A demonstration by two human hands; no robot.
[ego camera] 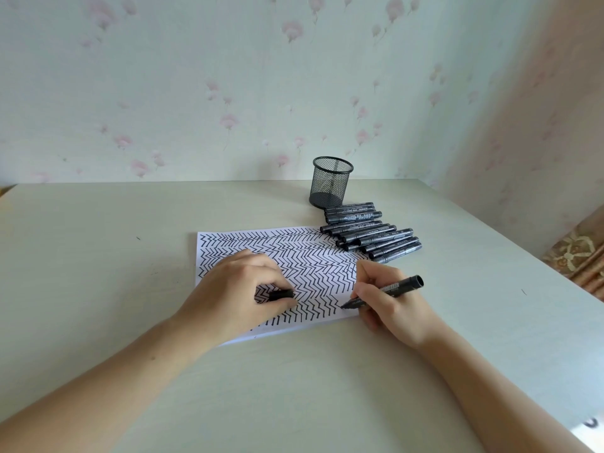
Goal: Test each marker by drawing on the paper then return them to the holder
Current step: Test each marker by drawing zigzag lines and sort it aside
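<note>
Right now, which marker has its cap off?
The marker in the right hand, tip on the paper. Its cap is in the left hand. The pile of markers beside the holder all look capped.

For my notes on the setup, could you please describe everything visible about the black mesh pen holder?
The black wire-mesh pen holder is a round cup with a solid rim and a solid base. It stands upright on the pale table near the back edge, just behind the pile of black markers. It looks empty, and neither hand touches it.
</note>
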